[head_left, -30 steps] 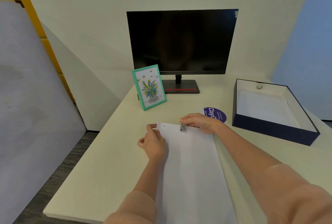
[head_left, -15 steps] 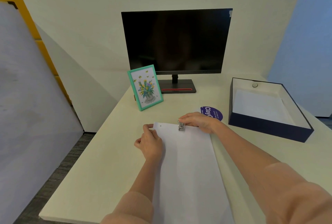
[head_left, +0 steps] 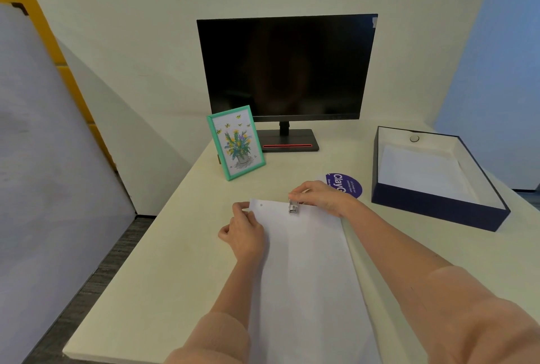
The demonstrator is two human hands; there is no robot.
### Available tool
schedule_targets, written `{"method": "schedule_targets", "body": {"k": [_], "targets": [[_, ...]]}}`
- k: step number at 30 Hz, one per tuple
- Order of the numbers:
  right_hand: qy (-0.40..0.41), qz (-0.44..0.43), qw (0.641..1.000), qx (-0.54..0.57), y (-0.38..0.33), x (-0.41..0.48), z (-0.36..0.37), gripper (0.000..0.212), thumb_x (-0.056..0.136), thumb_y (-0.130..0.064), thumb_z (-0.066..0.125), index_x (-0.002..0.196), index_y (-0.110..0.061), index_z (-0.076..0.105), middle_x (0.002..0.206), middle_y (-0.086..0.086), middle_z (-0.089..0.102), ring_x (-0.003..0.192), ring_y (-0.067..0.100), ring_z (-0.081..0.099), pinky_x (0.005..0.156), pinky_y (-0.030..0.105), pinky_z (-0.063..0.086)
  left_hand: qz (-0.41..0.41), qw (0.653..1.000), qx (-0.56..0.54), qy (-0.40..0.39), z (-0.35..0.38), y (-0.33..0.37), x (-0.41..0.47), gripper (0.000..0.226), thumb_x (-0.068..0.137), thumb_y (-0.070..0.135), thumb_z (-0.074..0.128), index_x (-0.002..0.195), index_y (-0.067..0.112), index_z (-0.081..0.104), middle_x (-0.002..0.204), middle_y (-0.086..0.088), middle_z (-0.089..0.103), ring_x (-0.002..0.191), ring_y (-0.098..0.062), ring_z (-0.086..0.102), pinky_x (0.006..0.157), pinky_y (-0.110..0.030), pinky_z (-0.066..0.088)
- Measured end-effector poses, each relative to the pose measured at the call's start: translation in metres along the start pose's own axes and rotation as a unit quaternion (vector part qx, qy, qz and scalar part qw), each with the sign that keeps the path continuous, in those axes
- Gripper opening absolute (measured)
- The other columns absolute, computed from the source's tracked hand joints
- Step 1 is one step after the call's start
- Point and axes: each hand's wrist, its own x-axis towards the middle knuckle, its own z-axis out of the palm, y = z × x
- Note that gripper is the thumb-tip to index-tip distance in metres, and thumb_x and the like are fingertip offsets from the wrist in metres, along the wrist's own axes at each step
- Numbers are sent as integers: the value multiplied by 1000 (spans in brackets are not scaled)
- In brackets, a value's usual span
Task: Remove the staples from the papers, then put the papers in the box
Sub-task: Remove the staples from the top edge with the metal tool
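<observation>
The left hand point(head_left: 244, 232) pinches the top-left corner of the papers point(head_left: 306, 261) between thumb and curled fingers, its heel resting on the sheet. The right hand point(head_left: 320, 197) has its fingertips closed round a small silvery metal tool point(head_left: 293, 207), which sits on the papers' far edge, about midway along it. Whether a staple lies under the tool cannot be seen.

The papers are plain white and blank on the upper side. They lie flat on the pale table point(head_left: 175, 246) and run from the hands back toward the person, with one small dot near the pinched corner.

Just behind the right hand a round purple disc point(head_left: 349, 185) with white lettering lies on the table. Well to the right stands the open box point(head_left: 438, 211), navy outside and white inside, with a white sheet point(head_left: 420, 170) on its floor. Farther back are a green picture frame point(head_left: 236, 143) and a dark monitor point(head_left: 287, 68).
</observation>
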Motion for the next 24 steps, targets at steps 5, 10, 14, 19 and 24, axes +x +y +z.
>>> {"method": "schedule_targets", "body": {"k": [5, 10, 14, 19, 24], "targets": [[31, -52, 998, 12, 8, 2, 7, 21, 79, -26, 76, 90, -15, 62, 84, 3, 65, 86, 14, 64, 105, 38, 44, -2, 1000, -1, -9, -2, 2, -2, 29, 92, 4, 32, 111, 15, 49, 63, 13, 46, 78, -20, 55, 88, -29, 19], [18, -49, 999, -10, 4, -2, 4, 25, 80, -28, 75, 96, -14, 61, 85, 4, 65, 93, 18, 62, 98, 32, 44, -11, 998, -9, -55, -10, 9, -6, 28, 92, 20, 42, 120, 20, 43, 65, 15, 46, 88, -23, 50, 99, -32, 21], [10, -18, 1000, -20, 4, 1, 4, 32, 76, -36, 77, 98, -18, 64, 104, 5, 68, 106, 18, 63, 106, 34, 41, -2, 996, 12, -87, -15, 10, -8, 46, 86, 22, 51, 129, 25, 36, 66, 16, 46, 87, -23, 40, 100, -33, 24], [-18, 25, 999, -9, -7, -5, -1, 41, 79, -29, 76, 113, -12, 61, 104, -1, 64, 105, 12, 59, 98, 23, 40, -1, 996, 3, -90, -13, 9, -7, 46, 87, 20, 49, 130, 26, 36, 66, 15, 47, 94, -26, 40, 95, -30, 22], [-25, 27, 999, -17, -4, -5, -3, 46, 76, -33, 78, 115, -13, 62, 115, 3, 64, 111, 14, 59, 104, 26, 40, -1, 996, 4, -92, -13, 9, -8, 44, 87, 20, 49, 130, 26, 36, 66, 15, 47, 92, -25, 38, 97, -30, 22]]}}
